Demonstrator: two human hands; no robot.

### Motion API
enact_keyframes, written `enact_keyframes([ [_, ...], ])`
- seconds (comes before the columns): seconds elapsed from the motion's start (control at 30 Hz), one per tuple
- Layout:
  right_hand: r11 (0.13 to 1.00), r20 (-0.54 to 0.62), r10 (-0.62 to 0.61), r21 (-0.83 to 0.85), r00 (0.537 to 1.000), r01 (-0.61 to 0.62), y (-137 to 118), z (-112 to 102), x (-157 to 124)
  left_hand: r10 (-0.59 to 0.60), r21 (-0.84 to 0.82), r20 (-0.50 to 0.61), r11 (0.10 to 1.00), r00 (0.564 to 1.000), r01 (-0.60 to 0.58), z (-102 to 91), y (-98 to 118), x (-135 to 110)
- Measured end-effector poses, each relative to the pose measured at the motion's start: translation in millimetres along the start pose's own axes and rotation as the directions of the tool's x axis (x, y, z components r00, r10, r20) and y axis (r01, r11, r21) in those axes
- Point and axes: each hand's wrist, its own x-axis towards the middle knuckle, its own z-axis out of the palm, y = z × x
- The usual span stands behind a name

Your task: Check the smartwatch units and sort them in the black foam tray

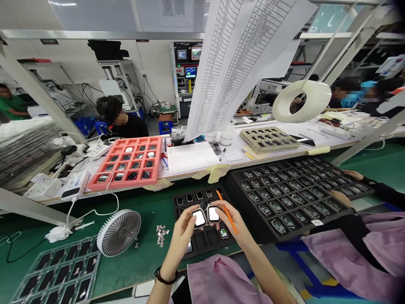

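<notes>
My left hand [181, 231] is closed on a smartwatch body [199, 218] without a strap, its screen lit white. Close beside it, my right hand [236, 223] grips a second smartwatch [213, 214], also glowing white. A slim orange stick [230, 217] is tucked in the same right hand and slants across it. Both watches are held over a black foam tray [200, 241], which has watch-sized slots. Several dark watches sit in its far row, and one watch with a green-and-white screen [223, 232] lies in a near slot. My hands hide the tray's middle.
Large black trays [274, 234] of watches stand at right, by a co-worker's hand [341, 197]. A round fan [119, 233], small scraps [162, 234] and a clear tray [91, 278] lie left. Behind are a pink foam tray [118, 183] and hanging paper sheets [228, 63].
</notes>
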Motion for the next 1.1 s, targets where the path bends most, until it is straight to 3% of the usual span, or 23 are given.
enact_keyframes([
  [0.2, 0.999, 0.098, 0.042, 0.011, 0.994, -0.043, -1, -7, 0, 0.047, -0.062, 0.056, 0.997, 0.997, -0.043, 0.2, -8, 2],
  [0.5, 0.999, -0.002, 0.049, 0.006, 0.999, -0.049, -1, -2, 1, -0.059, -0.062, -0.022, 0.996, 0.998, 0.057, 1.9, 5, -2],
  [0.73, 0.999, 0.001, 0.031, 0.017, 1.0, -0.031, -2, -1, 3, -0.042, -0.087, 0.006, 0.995, 0.999, 0.042, 2.8, 7, -3],
  [1.1, 1.0, -0.044, 0.019, -0.006, 0.999, -0.02, -3, -3, 1, -0.068, -0.012, -0.057, 0.998, 0.996, 0.067, 2.3, 6, 1],
])
